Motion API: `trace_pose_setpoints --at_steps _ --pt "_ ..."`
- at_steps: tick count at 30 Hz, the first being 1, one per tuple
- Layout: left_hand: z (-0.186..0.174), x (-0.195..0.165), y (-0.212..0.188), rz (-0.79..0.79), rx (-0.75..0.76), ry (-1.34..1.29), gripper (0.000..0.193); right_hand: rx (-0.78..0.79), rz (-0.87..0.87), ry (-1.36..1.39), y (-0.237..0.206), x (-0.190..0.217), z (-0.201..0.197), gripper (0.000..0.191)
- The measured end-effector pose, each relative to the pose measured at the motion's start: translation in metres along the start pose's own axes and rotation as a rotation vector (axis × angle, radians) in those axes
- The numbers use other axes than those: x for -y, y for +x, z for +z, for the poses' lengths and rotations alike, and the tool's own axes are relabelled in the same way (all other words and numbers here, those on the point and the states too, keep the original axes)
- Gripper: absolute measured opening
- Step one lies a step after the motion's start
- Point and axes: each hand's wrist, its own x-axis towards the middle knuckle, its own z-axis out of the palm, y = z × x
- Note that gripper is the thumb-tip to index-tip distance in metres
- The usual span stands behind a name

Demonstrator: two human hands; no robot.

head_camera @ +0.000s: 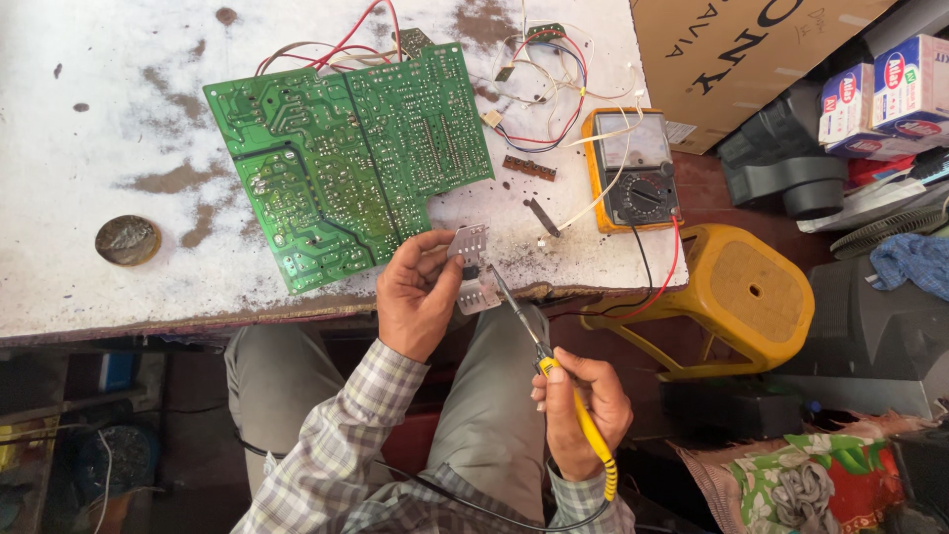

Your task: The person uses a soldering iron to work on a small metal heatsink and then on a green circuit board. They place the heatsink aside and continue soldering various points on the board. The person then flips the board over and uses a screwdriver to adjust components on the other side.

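Observation:
My left hand [417,292] pinches a small silver finned metal piece with a dark component on it [473,269], held just off the near edge of the white worktable [89,148]. My right hand [583,405] grips a yellow-handled soldering iron [554,371]; its tip points up and left and meets the metal piece. A large green circuit board [346,158], solder side up, lies on the table just beyond my left hand, with red and white wires [336,49] trailing from its far edge.
An orange analog multimeter [635,170] sits at the table's right end, its red and black leads hanging over the edge. A round tin [128,240] lies left. A yellow stool [736,292], a cardboard box [732,49] and clutter stand to the right.

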Motion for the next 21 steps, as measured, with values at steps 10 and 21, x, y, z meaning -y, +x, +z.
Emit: trace_pose_setpoints --at_steps 10,21 --pt "0.001 0.0 0.0 -0.005 -0.011 -0.031 0.03 -0.022 -0.285 -0.098 0.002 -0.004 0.002 0.018" --pt "-0.003 0.002 0.001 0.008 -0.015 -0.115 0.029 -0.162 0.632 1.06 0.037 -0.089 -0.003 0.018"
